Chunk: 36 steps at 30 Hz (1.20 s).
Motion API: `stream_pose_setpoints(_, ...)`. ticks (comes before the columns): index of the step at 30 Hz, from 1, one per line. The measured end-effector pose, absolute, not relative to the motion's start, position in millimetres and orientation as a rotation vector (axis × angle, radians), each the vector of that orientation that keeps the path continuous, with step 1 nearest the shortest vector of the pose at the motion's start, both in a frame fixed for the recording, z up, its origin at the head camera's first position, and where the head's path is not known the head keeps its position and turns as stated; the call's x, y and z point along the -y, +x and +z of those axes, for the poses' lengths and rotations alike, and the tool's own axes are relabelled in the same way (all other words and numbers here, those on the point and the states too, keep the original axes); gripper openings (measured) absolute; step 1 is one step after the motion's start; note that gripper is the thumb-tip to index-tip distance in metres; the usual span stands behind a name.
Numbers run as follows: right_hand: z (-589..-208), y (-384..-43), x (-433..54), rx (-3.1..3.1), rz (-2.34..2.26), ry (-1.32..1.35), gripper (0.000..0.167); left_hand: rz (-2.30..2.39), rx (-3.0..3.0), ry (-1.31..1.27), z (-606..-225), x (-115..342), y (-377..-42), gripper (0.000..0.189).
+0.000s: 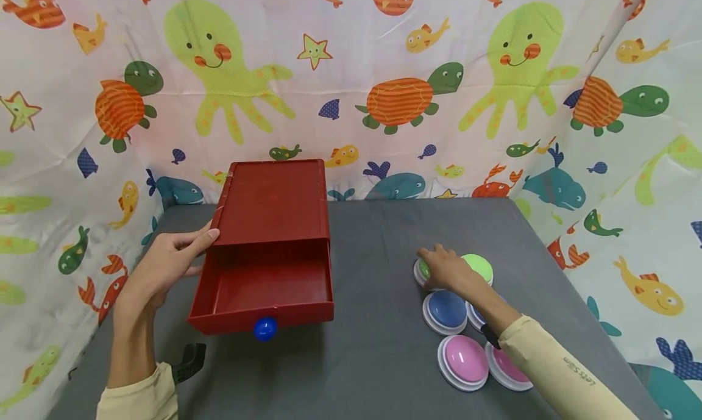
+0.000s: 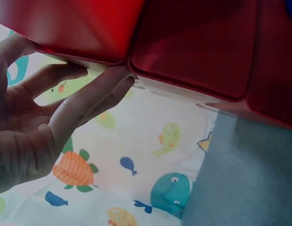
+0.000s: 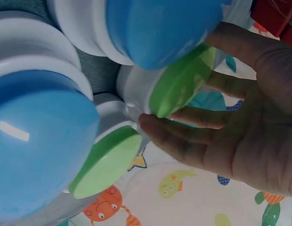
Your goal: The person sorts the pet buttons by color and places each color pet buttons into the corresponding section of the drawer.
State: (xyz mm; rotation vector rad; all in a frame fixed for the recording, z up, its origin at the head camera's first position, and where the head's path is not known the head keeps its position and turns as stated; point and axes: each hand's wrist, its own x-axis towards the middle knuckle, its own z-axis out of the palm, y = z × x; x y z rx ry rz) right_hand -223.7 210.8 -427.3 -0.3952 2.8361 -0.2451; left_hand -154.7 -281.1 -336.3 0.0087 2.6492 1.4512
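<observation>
On the left of the table stands a red drawer box (image 1: 274,203), its drawer (image 1: 274,286) pulled out and holding nothing, with a blue knob (image 1: 265,329) on the front. My left hand (image 1: 170,258) holds the box at its front left corner, thumb on the top edge and fingers against the side. To the right, my right hand (image 1: 446,266) has its fingers around a green push light (image 3: 181,84) with a white base. In the right wrist view, the fingertips reach the dome's edge and rim. The hand partly covers this light in the head view.
Beside the right hand is another green light (image 1: 479,266). Nearer are a blue light (image 1: 446,309), a second blue one (image 1: 476,316) half hidden by the forearm, and two pink lights (image 1: 466,359). A sea-animal patterned curtain (image 1: 340,36) surrounds the grey table (image 1: 378,341).
</observation>
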Motion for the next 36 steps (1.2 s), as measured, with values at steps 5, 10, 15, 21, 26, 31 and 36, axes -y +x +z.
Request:
stream_pose_setpoints(5,-431,-223,-217,-2.843,-0.304,-0.404,0.067,1.464,-2.645,-0.010,-339,280,-154,0.067)
stream_pose_setpoints(10,-431,-221,-215,-2.879,-0.385,-0.409,0.066,1.442,-2.666,-0.028,-342,281,-154,0.067)
stream_pose_setpoints(15,-423,-216,-209,-2.929,-0.441,-0.392,0.065,1.426,-2.674,-0.048,-344,280,-153,0.067)
stream_pose_setpoints(21,-393,-203,-199,-2.998,-0.501,-0.394,0.065,1.453,-2.662,-0.055,-344,278,-152,0.067)
stream_pose_setpoints(26,-367,-188,-188,-3.022,-0.593,-0.409,0.069,1.471,-2.668,-0.063,-344,276,-150,0.069)
stream_pose_setpoints(31,-345,-172,-174,-3.045,-0.689,-0.458,0.069,1.478,-2.670,-0.078,-345,276,-149,0.072)
stream_pose_setpoints(36,-322,-157,-158,-3.050,-0.789,-0.533,0.071,1.484,-2.661,-0.089,-346,277,-149,0.073)
